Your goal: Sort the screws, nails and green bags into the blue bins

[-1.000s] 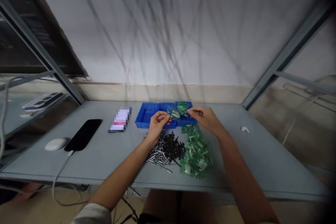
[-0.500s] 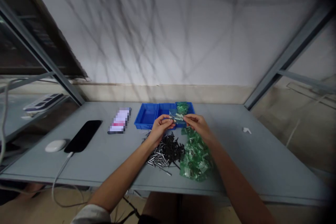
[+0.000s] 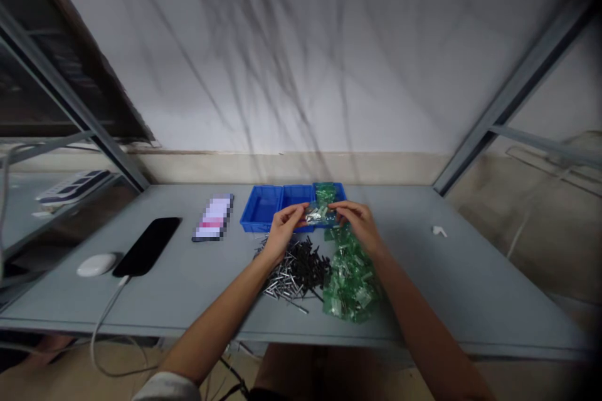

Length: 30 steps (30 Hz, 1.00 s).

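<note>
Two hands, the left hand (image 3: 286, 225) and the right hand (image 3: 358, 222), are closed on one small bag (image 3: 316, 214), each gripping an edge between thumb and fingers. The bag is see-through and slightly greenish, with pale and shiny bits inside; I can't make out what they are. It is stretched flat between the fingertips, in front of the middle and right bins (image 3: 262, 208), though I can't judge how high it sits above them.

The bins are blue, three in a row, and the right one holds green packets (image 3: 325, 191) towards its back. Just below the left hand, on the table (image 3: 197, 301), lies a loose pile of pins: silvery pins (image 3: 285, 282) on the person's left, black pins (image 3: 308, 266) on the right. Touching or just beside the black ones is a heap (image 3: 350, 282) of green packets, partly under the right forearm (image 3: 414, 301).

Farther out to the left, a lit phone (image 3: 214, 219) lies near the bins, its screen blurred. Beyond it are a dark phone (image 3: 147, 245) with a white cable (image 3: 110, 310) running off the table, and a white case (image 3: 96, 264) just beside that phone. Well off to the right sits one earbud (image 3: 439, 231). Behind everything rises a pale wall (image 3: 291, 88) streaked with shadows.
</note>
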Each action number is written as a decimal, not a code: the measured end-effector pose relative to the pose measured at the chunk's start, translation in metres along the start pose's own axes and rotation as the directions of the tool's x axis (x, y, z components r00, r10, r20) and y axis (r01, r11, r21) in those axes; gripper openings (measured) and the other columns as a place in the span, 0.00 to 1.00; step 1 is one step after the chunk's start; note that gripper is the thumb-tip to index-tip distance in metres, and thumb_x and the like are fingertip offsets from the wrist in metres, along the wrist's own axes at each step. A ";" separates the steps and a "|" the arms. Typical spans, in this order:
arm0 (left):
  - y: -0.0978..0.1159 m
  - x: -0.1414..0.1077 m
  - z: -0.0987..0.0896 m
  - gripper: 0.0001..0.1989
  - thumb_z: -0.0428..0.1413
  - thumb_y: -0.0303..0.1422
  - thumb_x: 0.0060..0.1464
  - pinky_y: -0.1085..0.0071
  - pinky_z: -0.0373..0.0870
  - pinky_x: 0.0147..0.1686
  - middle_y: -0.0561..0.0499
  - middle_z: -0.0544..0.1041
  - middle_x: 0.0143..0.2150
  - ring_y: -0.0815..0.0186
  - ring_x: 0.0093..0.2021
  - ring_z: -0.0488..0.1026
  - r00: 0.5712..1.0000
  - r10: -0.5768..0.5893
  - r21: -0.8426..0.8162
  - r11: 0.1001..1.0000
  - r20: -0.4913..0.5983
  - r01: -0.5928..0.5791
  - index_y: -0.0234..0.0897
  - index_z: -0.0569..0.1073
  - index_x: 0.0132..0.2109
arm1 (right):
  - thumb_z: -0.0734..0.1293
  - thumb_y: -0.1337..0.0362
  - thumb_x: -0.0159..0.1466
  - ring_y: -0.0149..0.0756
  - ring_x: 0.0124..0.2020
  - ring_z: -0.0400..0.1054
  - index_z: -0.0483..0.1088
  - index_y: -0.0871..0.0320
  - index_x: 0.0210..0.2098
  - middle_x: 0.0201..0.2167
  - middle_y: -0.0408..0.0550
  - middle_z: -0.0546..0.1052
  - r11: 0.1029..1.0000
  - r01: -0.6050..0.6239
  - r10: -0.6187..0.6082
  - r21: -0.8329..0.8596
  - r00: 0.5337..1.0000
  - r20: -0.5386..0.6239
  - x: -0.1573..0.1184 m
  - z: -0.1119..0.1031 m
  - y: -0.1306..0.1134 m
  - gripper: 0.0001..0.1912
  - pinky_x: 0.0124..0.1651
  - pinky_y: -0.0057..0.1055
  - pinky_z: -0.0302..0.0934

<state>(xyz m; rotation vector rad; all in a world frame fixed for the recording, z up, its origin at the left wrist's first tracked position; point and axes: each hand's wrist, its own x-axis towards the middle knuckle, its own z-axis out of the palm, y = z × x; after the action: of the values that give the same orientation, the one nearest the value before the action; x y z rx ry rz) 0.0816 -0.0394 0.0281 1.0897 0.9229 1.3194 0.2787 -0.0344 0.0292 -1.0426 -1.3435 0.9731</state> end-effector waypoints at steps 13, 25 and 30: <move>-0.007 0.001 -0.001 0.24 0.68 0.33 0.41 0.73 0.72 0.36 0.47 0.80 0.40 0.68 0.37 0.73 0.990 0.131 0.090 0.987 0.059 -0.136 0.37 0.79 0.48 | 0.76 0.54 0.50 0.33 0.26 0.68 0.70 0.55 0.39 0.26 0.43 0.77 0.999 0.021 -0.020 0.027 0.999 -0.032 0.002 0.002 0.003 0.20 0.27 0.29 0.60; -0.014 0.006 -0.004 0.24 0.67 0.37 0.42 0.68 0.73 0.42 0.43 0.79 0.47 0.65 0.41 0.75 0.981 0.154 0.138 0.976 0.115 -0.170 0.37 0.78 0.48 | 0.75 0.55 0.50 0.36 0.29 0.70 0.76 0.57 0.41 0.26 0.44 0.78 1.000 -0.029 0.029 0.007 0.999 0.014 0.005 -0.002 0.009 0.21 0.35 0.33 0.62; -0.015 0.005 -0.003 0.22 0.65 0.38 0.45 0.68 0.72 0.42 0.42 0.79 0.49 0.60 0.47 0.75 0.982 0.112 0.225 0.963 0.153 -0.145 0.36 0.78 0.48 | 0.74 0.55 0.49 0.37 0.28 0.70 0.74 0.57 0.36 0.26 0.45 0.78 0.997 0.011 -0.017 -0.071 0.996 -0.086 0.013 -0.015 0.013 0.18 0.33 0.32 0.61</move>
<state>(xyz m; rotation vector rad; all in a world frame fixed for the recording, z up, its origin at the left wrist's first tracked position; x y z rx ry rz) 0.0828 -0.0330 0.0130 1.4283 0.9335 1.2418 0.2945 -0.0184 0.0205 -1.1152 -1.3201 0.8658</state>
